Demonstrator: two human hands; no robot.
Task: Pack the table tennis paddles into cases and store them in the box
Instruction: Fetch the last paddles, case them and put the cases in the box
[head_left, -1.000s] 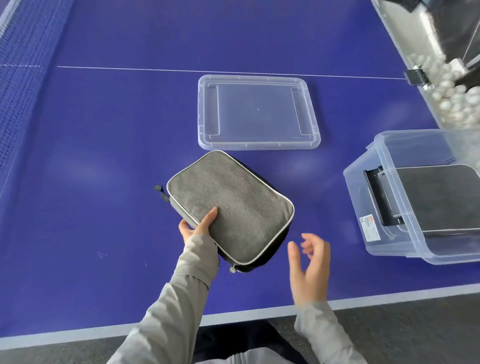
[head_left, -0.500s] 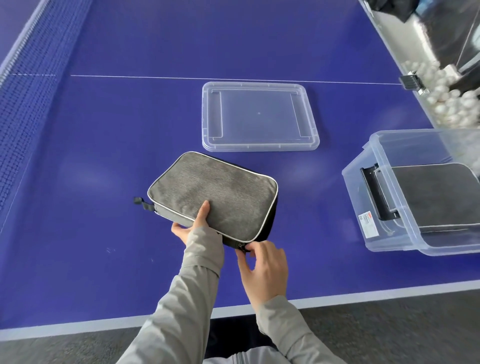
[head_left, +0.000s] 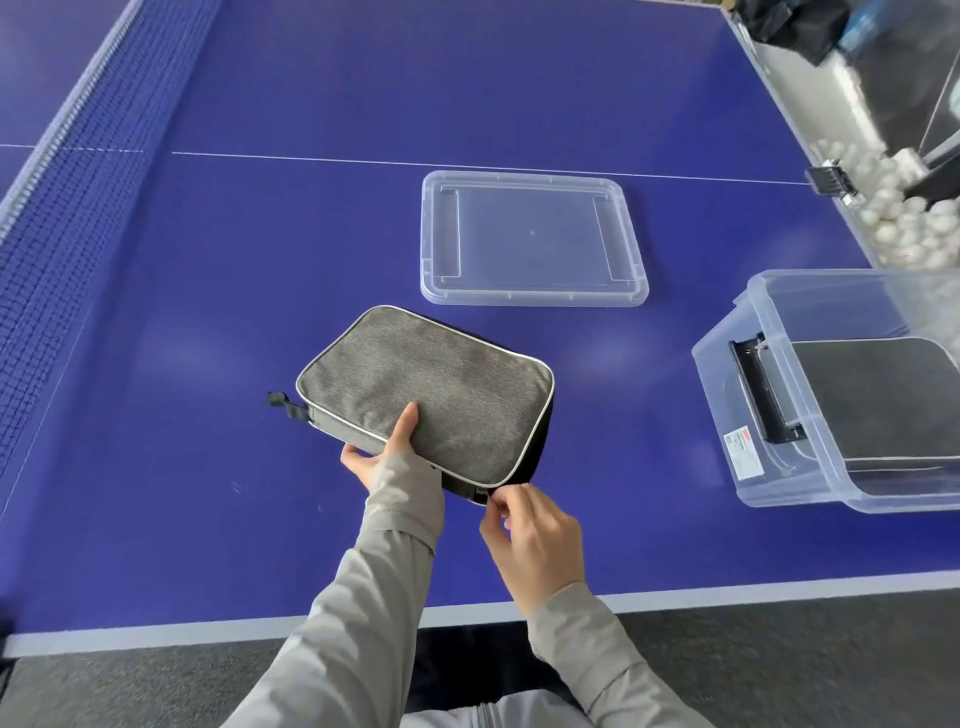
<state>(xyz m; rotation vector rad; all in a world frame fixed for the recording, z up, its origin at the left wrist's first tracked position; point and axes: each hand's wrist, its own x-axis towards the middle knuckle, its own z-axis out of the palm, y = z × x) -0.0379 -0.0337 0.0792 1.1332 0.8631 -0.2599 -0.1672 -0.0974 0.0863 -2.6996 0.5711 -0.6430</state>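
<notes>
A grey fabric paddle case (head_left: 431, 389) with a pale piped edge lies on the blue table tennis table (head_left: 208, 260). My left hand (head_left: 382, 449) grips its near long edge, thumb on top. My right hand (head_left: 524, 535) pinches the zipper pull at the case's near right corner. A clear plastic box (head_left: 769, 410) stands at the right, tilted toward me, with another grey case (head_left: 878, 400) lying inside it. No bare paddle is in sight.
The box's clear lid (head_left: 530, 244) lies flat beyond the case. The net (head_left: 57, 197) runs along the left. A trough of white balls (head_left: 904, 218) sits at the far right. The table's white front edge (head_left: 675, 597) is close to my body.
The case has turned flatter and its left end swung away from me. My right hand came in from open air and closed on the zipper pull at the near corner.
</notes>
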